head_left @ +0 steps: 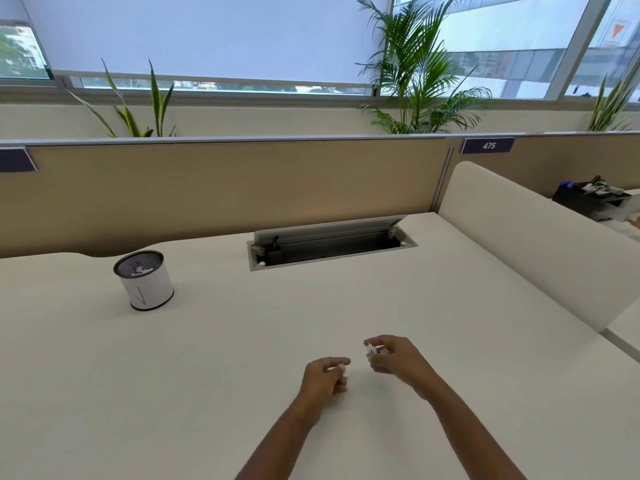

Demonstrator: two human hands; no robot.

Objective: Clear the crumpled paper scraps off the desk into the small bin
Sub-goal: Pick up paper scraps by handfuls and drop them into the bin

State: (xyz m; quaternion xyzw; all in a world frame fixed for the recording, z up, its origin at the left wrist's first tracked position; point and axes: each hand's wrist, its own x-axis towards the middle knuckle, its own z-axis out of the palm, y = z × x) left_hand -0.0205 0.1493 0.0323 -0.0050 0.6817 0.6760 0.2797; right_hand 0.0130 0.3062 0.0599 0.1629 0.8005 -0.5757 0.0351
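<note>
One table [214, 358]. One small bin [143, 280], bits of paper inside, number unclear. Two hands: left hand [323, 377], right hand [394, 360]. Two paper scraps: one [370, 350] in right grip, one [343, 372] in left, mostly hidden. Three plants: [138, 109], [415, 74], [611, 102]. One open cable hatch [330, 242].

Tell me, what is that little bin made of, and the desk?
The small bin looks like dark metal mesh: fine netting shows inside its rim, with a black ring at top and bottom. White paper seems wrapped around its outside. The desk looks like smooth matte cream laminate, plain and without grain, though that is a guess.
</note>
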